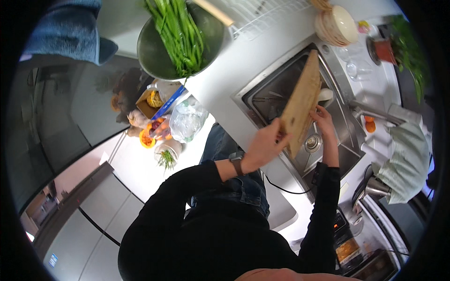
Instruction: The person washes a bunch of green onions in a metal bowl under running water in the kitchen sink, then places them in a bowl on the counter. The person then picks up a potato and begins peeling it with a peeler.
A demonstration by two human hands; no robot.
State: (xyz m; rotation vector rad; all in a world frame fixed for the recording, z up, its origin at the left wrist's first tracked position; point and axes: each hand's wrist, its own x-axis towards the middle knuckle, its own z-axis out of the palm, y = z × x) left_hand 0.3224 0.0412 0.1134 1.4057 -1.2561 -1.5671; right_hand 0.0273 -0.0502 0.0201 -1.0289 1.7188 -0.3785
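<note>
A wooden cutting board point(301, 102) is held on edge over the stainless steel sink point(256, 79), its long side slanting up and to the right. My left hand point(265, 145), with a watch on the wrist, grips the board's near end. On the board's right side, the fingers of my right hand point(322, 121) press against its face. Behind the board, a white object point(325, 96) is partly hidden in the sink. The drain strainer point(313, 143) shows below my right hand. Chopsticks or similar thin utensils point(265, 99) lie in the left part of the basin.
A large metal bowl point(147, 52) of green stalks point(179, 38) stands on the counter, beside a wire rack point(260, 17). Stacked bowls point(339, 26), drinking glasses point(357, 70), a potted plant point(385, 51) and the faucet point(376, 112) line the sink's far side. Bagged produce point(188, 119) sits lower left.
</note>
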